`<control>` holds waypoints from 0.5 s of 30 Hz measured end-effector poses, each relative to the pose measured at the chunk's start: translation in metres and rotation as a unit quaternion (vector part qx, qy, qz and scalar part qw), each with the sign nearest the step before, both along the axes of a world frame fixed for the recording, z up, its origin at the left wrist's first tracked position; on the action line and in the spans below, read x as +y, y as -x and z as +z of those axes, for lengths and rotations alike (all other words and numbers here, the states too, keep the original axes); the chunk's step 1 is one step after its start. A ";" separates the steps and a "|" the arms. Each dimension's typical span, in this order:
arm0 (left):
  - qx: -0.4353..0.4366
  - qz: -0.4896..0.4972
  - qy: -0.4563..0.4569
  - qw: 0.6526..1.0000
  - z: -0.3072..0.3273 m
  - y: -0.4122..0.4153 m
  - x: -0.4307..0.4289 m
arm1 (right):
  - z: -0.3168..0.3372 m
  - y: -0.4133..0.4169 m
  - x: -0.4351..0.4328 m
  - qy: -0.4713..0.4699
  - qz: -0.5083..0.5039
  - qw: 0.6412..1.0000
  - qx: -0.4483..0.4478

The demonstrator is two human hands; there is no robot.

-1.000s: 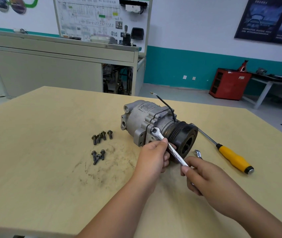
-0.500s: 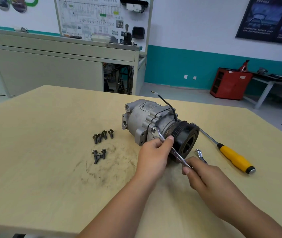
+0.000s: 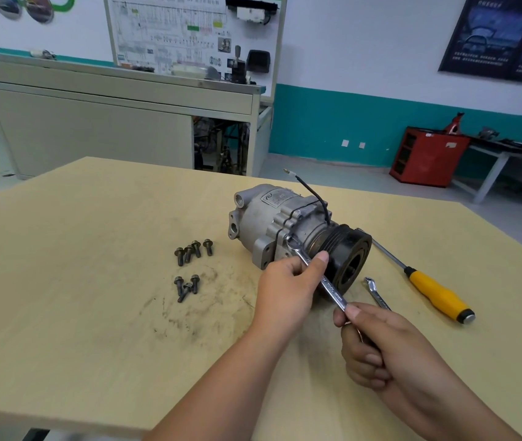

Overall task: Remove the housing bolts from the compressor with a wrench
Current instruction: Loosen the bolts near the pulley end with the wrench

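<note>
The left hand (image 3: 288, 283) reaches in from the lower centre of the frame. It pinches the wrench (image 3: 329, 286) mid-shaft, thumb on top and fingers curled beneath. The right hand (image 3: 377, 351) grips the wrench's lower end, thumb along the shaft and fingers closed around it. The wrench head sits on the housing flange of the compressor (image 3: 266, 218), which lies on its side at the centre of the table (image 3: 78, 297).

Seven loose bolts (image 3: 193, 249) lie in two groups left of the compressor. A second wrench (image 3: 376, 292) and a screwdriver (image 3: 438, 292) lie to its right. A grey bench (image 3: 94, 122) stands at upper left and a red cabinet (image 3: 428, 157) at right.

One second ago the left thumb lay beside the shaft; it now lies across it. The wrench head has not moved.
</note>
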State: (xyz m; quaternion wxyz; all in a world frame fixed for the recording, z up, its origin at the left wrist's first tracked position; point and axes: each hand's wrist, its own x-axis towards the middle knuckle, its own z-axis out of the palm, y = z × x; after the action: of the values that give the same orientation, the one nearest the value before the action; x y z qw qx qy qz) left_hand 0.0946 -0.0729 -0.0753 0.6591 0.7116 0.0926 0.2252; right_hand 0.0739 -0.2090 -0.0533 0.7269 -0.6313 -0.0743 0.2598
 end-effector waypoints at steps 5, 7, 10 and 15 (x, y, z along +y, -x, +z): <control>-0.007 0.005 -0.010 1.000 0.000 -0.001 0.000 | 0.003 0.002 0.000 -0.064 -0.019 0.997 0.046; -0.006 0.004 -0.008 1.000 0.000 -0.001 -0.001 | 0.004 0.004 0.001 -0.080 -0.024 0.995 0.057; -0.008 0.010 -0.015 1.000 0.001 -0.001 -0.001 | 0.005 0.005 0.003 -0.088 -0.031 0.994 0.062; -0.017 0.012 -0.018 1.000 0.000 0.000 -0.001 | 0.008 0.002 0.000 -0.067 -0.026 0.996 0.059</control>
State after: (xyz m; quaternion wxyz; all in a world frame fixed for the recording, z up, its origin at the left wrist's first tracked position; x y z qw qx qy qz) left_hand 0.0950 -0.0736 -0.0750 0.6447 0.7183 0.0864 0.2468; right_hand 0.0723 -0.2086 -0.0454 0.7772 -0.5664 -0.0324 0.2723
